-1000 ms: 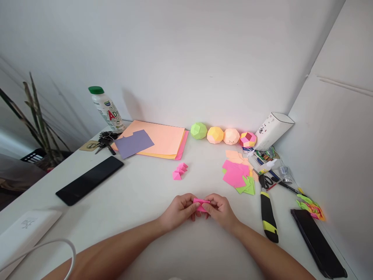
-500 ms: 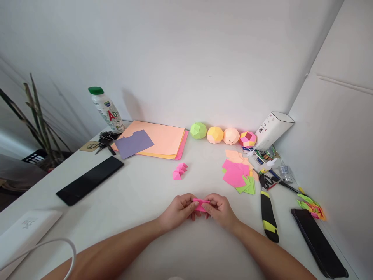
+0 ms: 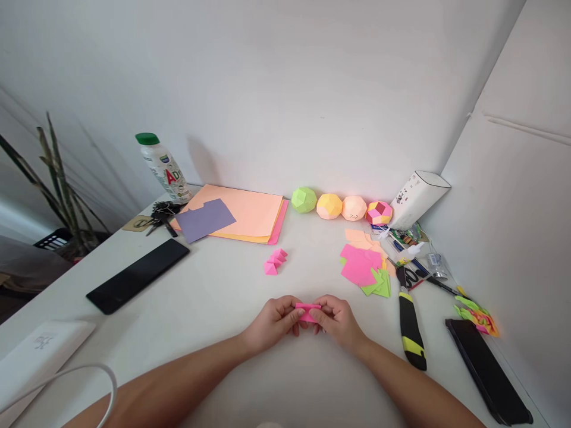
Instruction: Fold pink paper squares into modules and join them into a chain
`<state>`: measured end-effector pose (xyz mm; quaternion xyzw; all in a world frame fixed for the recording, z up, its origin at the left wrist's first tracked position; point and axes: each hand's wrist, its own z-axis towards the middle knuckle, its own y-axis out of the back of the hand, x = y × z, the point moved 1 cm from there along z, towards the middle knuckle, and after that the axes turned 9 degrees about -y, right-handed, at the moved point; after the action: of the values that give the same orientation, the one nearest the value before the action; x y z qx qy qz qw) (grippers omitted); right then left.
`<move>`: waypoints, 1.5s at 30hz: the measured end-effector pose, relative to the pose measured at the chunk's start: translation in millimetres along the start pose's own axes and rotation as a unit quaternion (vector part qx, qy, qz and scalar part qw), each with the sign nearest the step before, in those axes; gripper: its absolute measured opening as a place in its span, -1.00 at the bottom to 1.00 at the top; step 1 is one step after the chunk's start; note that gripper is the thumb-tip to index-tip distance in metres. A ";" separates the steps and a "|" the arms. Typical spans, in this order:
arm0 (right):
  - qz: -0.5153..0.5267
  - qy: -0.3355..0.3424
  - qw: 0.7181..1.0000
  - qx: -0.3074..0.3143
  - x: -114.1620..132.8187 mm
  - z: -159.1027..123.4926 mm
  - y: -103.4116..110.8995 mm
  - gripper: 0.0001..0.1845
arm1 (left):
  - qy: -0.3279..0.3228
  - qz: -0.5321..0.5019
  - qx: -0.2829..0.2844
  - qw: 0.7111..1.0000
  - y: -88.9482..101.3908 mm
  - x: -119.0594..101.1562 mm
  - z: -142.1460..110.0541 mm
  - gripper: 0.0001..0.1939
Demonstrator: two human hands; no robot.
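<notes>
Left hand (image 3: 270,326) and right hand (image 3: 342,324) pinch opposite ends of a folded pink paper (image 3: 308,307) over the worktop (image 3: 223,291), seemingly to steady it. Small pink pieces (image 3: 272,267) lie just beyond, probably for easy reach.

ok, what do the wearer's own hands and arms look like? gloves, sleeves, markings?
Left hand and right hand: ungloved, no rings visible. Left forearm and right forearm: no sleeve, watch or marking visible. A white cable overlaps the left forearm in view.

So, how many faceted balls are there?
4, in one row by the wall; from left to right: green ball, yellow ball, peach ball, multicoloured ball.
</notes>
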<state>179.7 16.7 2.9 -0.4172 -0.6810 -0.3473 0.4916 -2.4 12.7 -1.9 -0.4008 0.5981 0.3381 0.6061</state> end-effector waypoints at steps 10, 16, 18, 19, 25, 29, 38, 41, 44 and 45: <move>-0.009 -0.005 1.000 -0.006 -0.6 -0.1 0.3 -0.74 | 0.005 -0.001 -0.003 1.000 0.3 0.7 0.4 -0.69; 0.000 -0.003 1.000 -0.001 -0.6 -0.1 0.8 -0.72 | 0.027 0.009 0.028 0.999 0.3 -6.2 1.7 -0.70; -0.011 0.000 1.000 -0.001 -0.6 -0.6 0.6 -0.72 | 0.038 0.030 0.049 0.998 2.4 -9.0 2.7 -0.71; -0.017 0.001 1.000 0.000 -0.7 -0.8 0.3 -0.72 | 0.048 0.042 0.062 0.996 3.6 -10.1 3.3 -0.71; -0.031 0.011 0.999 0.003 -4.0 -1.5 -1.5 -0.74 | 0.060 0.073 0.114 0.989 7.3 -13.0 5.9 -0.79; -0.022 0.010 1.000 0.005 -2.6 -1.5 -0.4 -0.75 | 0.046 0.059 0.091 0.993 6.1 -11.1 5.2 -0.76; -0.063 -0.007 0.997 0.037 3.6 -1.1 -2.6 -0.94 | 0.017 0.035 0.056 0.998 3.4 -8.7 4.2 -0.69; -0.063 -0.015 0.997 0.032 2.5 -0.9 -5.1 -0.96 | 0.014 0.055 0.041 0.998 2.3 -7.3 3.4 -0.66; -0.073 -0.012 0.997 0.014 2.7 -1.8 -7.7 -0.92 | 0.013 0.064 0.039 0.997 1.4 -5.2 2.5 -0.67; -0.078 -0.008 0.997 0.009 3.1 -2.2 -8.4 -0.91 | 0.011 0.065 0.040 0.997 1.2 -4.6 2.3 -0.68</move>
<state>172.4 12.0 6.0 -0.3609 -0.7187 -0.3750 0.4610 -2.6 15.6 2.5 -0.3401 0.6424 0.3480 0.5921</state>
